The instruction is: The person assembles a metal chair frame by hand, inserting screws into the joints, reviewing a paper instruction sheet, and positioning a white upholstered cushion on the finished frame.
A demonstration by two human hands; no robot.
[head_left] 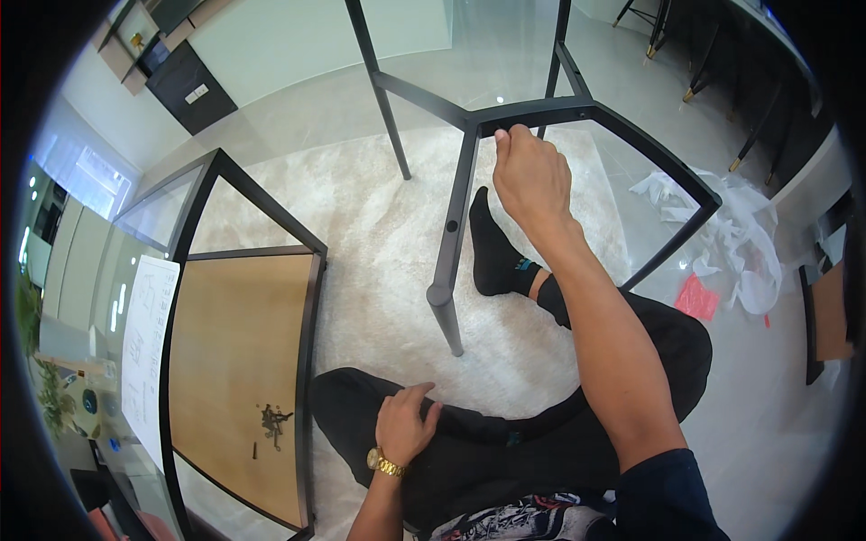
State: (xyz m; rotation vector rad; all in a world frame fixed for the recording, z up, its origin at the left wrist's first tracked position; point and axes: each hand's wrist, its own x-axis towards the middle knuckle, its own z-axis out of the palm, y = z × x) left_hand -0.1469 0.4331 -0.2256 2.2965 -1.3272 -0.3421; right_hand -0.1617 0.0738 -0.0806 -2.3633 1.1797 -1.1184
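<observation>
A black metal furniture frame point(462, 194) with legs and crossbars stands in front of me on the rug. My right hand point(534, 176) reaches forward to its middle crossbar point(541, 110), fingers curled close against the bar's near side. What those fingers hold, if anything, is hidden behind the hand. My left hand point(406, 424), with a gold watch point(383, 462) at its wrist, rests on my black-trousered leg. Its fingers are loosely extended and nothing is in it.
To my left stands a black-framed table with a glass top and a wooden lower shelf point(239, 334). Several dark screws point(273, 424) lie on that shelf, and a printed sheet point(149, 347) on the glass. White plastic wrapping point(744, 243) and a pink scrap point(696, 298) lie at right.
</observation>
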